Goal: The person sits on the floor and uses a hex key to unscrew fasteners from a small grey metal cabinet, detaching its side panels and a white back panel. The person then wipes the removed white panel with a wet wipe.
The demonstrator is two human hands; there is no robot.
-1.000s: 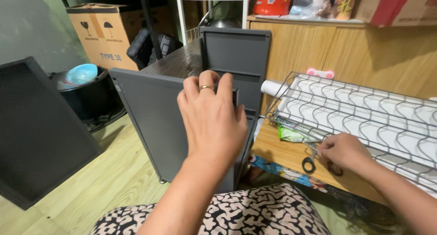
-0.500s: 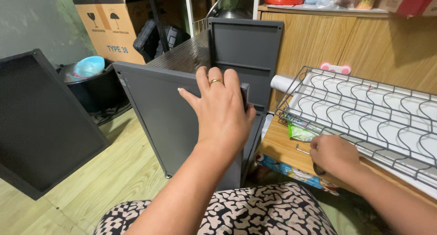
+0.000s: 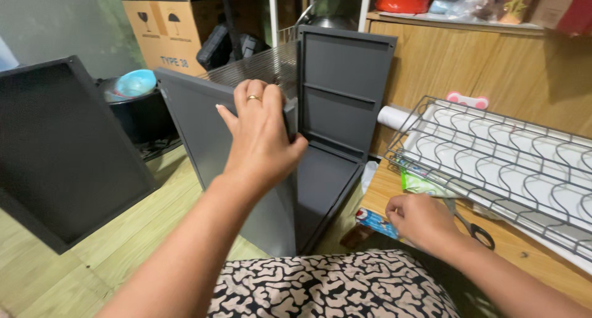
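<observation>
My left hand (image 3: 262,139), with a ring on one finger, grips the top edge of an upright grey metal panel (image 3: 197,127). This panel meets a second grey panel (image 3: 345,77) with ribs, and the two form a corner on the floor. My right hand (image 3: 419,222) rests low on the edge of a wooden board (image 3: 542,262) with its fingers curled; nothing shows inside them. Black-handled scissors (image 3: 475,232) lie just right of that hand. A blue packet (image 3: 373,221) sits just left of it.
A grey wire rack (image 3: 512,164) lies across the wooden board, with a green packet (image 3: 419,183) and a white roll (image 3: 394,116) by it. A large dark panel (image 3: 55,151) leans at the left. Behind are a cardboard box (image 3: 166,22) and a black tub holding a blue bowl (image 3: 135,84).
My right hand moved off the scissors and down toward the board's near edge, closing its fingers. My left hand kept its hold on the grey panel's top edge.
</observation>
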